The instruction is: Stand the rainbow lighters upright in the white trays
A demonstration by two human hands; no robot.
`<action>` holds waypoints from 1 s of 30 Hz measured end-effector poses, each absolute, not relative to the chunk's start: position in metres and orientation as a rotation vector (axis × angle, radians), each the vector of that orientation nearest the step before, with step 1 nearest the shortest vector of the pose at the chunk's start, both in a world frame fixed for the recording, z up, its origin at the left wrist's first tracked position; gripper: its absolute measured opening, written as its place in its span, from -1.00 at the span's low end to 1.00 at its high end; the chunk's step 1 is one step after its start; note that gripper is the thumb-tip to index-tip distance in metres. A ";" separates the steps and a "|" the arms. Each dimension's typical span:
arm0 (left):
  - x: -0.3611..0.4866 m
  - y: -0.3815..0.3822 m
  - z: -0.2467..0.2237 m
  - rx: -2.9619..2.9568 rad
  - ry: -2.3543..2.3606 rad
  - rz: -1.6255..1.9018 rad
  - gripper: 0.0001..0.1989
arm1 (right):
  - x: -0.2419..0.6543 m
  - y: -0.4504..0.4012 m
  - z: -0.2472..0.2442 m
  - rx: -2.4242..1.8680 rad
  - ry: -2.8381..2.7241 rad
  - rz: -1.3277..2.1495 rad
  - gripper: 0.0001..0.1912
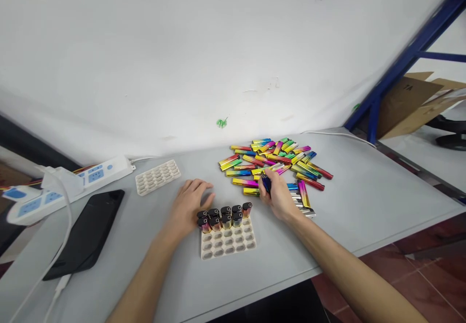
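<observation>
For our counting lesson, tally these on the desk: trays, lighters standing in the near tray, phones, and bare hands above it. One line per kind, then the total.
Trays: 2 (near tray, far tray)
Standing lighters: 9
Phone: 1
Bare hands: 2 (left hand, right hand)
Total: 14

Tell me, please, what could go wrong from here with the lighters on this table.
The left hand is right beside the upright lighters in the nearer tray, so a sideways move might knock some or shift the tray.

The right hand grips a dark-topped lighter against the loose pile; with lighters lying across one another, moving that hand could roll or scatter a few.
</observation>
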State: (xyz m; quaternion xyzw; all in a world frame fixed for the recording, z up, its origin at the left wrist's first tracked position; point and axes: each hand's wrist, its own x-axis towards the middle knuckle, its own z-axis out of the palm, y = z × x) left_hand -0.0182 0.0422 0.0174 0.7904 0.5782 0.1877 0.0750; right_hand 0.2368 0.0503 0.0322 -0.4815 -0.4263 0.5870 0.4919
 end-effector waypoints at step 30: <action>-0.021 0.041 0.017 2.414 1.661 0.658 -0.78 | 0.256 0.026 0.049 -1.188 -1.529 0.868 -0.68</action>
